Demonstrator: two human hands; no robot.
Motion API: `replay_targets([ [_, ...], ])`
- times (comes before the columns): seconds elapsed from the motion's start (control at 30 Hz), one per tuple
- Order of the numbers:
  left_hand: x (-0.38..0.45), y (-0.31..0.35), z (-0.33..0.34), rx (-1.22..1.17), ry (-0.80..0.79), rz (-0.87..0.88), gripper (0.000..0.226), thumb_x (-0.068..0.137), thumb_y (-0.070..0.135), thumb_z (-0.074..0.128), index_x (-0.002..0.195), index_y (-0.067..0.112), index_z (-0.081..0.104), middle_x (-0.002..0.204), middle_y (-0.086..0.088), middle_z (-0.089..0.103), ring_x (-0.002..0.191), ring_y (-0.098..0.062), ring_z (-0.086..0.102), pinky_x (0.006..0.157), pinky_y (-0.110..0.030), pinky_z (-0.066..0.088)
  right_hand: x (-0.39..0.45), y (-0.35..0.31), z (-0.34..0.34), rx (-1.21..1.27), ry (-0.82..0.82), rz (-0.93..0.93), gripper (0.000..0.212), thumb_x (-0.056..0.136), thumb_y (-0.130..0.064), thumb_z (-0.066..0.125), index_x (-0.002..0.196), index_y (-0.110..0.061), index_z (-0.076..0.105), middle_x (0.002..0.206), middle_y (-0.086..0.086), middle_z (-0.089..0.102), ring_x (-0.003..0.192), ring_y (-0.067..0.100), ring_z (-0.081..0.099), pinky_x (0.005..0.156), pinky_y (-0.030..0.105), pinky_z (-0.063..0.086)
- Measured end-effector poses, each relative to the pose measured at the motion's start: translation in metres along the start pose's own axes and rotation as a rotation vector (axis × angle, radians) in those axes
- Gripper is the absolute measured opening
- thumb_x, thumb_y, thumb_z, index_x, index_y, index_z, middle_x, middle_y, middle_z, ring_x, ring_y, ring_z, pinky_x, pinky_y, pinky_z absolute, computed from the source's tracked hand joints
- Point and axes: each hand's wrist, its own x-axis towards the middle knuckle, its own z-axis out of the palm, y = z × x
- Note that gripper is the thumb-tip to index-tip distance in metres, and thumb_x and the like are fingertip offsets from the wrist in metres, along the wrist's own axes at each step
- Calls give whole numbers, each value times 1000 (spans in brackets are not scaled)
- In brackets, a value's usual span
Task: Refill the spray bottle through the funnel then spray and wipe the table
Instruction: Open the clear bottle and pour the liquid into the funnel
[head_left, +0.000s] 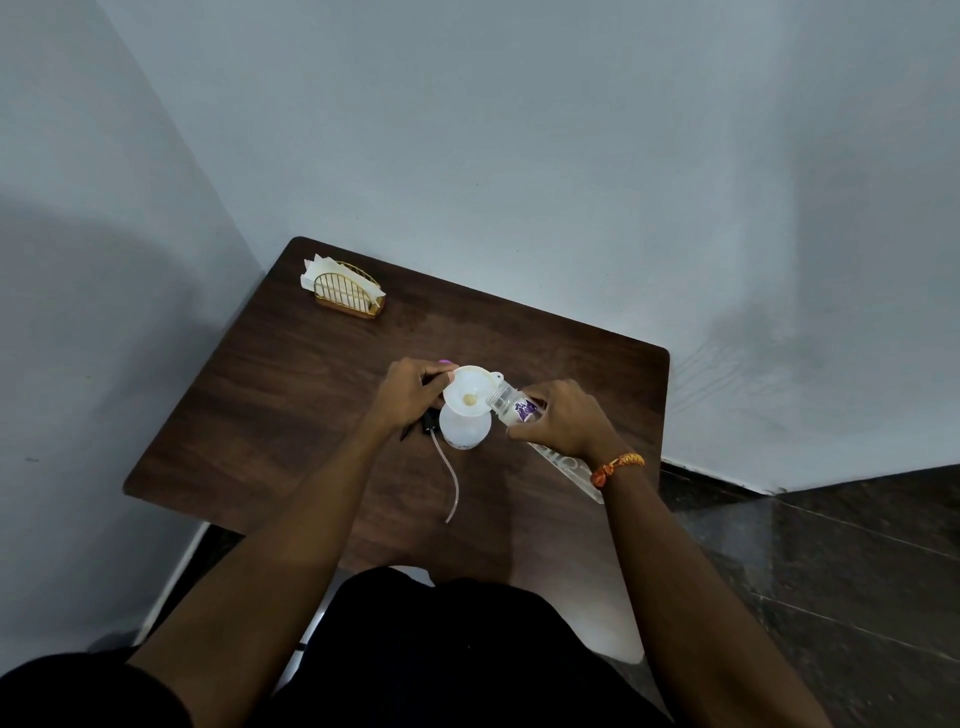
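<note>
A white translucent spray bottle (464, 430) stands uncapped near the middle of the dark wooden table (291, 395). A white funnel (469, 395) sits in its neck. My left hand (410, 395) pinches the funnel's left rim. My right hand (563, 418) grips a clear plastic bottle (511, 408) with a purple label, tilted so its mouth lies over the funnel's right edge. The black spray head (423, 423) with its long clear tube (452, 483) lies on the table to the left of the spray bottle.
A gold wire holder with white napkins (345, 291) stands at the table's far left corner. A clear flat object (569, 473) lies under my right wrist near the right edge. Grey walls close in behind and to the left; dark tiled floor is on the right.
</note>
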Motion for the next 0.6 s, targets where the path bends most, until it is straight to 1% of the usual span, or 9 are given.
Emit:
replay_targets([
  [0.13, 0, -1, 0, 6, 6, 8, 25, 101, 19, 69, 123, 11, 78, 118, -6, 79, 95, -13, 78, 86, -30, 63, -1, -3, -3, -3, -12, 4, 24, 82, -48, 81, 93, -29, 71, 71, -18, 60, 59, 1, 55, 52, 19, 31],
  [0.17, 0, -1, 0, 3, 3, 3, 25, 101, 19, 69, 123, 11, 78, 117, -6, 79, 94, -13, 78, 85, -29, 63, -2, -4, -3, -4, -14, 5, 22, 83, -48, 81, 91, -31, 69, 70, -18, 59, 59, 1, 55, 52, 19, 31],
  [0.3, -1, -1, 1, -12, 2, 2, 24, 101, 18, 70, 122, 11, 78, 115, -5, 80, 90, -16, 79, 79, -18, 62, -3, -5, -4, -5, -19, 6, 22, 82, -46, 82, 92, -29, 72, 67, -20, 56, 59, 1, 53, 53, 20, 31],
  [0.37, -2, -1, 1, -19, 2, -2, 24, 100, 17, 70, 122, 10, 78, 116, -6, 79, 90, -18, 79, 76, -10, 58, -3, -5, -5, -4, -22, 9, 21, 82, -46, 82, 83, -33, 65, 65, -19, 56, 58, 1, 53, 52, 21, 31],
  [0.43, -2, 0, 1, -18, 0, -3, 24, 100, 16, 70, 122, 10, 78, 116, -7, 79, 90, -19, 79, 74, -6, 55, -3, -5, -5, -6, -23, 10, 24, 82, -46, 82, 80, -35, 60, 65, -18, 57, 58, 2, 54, 52, 21, 31],
  [0.5, -2, -1, 2, -19, -2, -2, 24, 100, 17, 70, 122, 10, 78, 116, -6, 79, 90, -17, 79, 76, -9, 57, -3, -5, -5, -1, -25, 5, 22, 81, -47, 82, 82, -34, 63, 67, -17, 60, 58, 3, 56, 52, 21, 33],
  [0.57, -2, -2, 2, -20, -3, -6, 25, 100, 18, 70, 123, 11, 78, 117, -5, 79, 90, -15, 79, 80, -18, 61, -2, -3, -3, 5, -31, 3, 21, 81, -47, 82, 84, -34, 66, 70, -15, 64, 60, 4, 58, 53, 22, 35],
  [0.6, -2, -2, 2, -19, -3, -6, 25, 100, 19, 70, 123, 12, 78, 117, -5, 79, 89, -14, 79, 79, -18, 61, -2, -3, -3, 6, -33, 6, 21, 81, -48, 82, 85, -32, 68, 71, -15, 65, 61, 5, 59, 54, 22, 36],
])
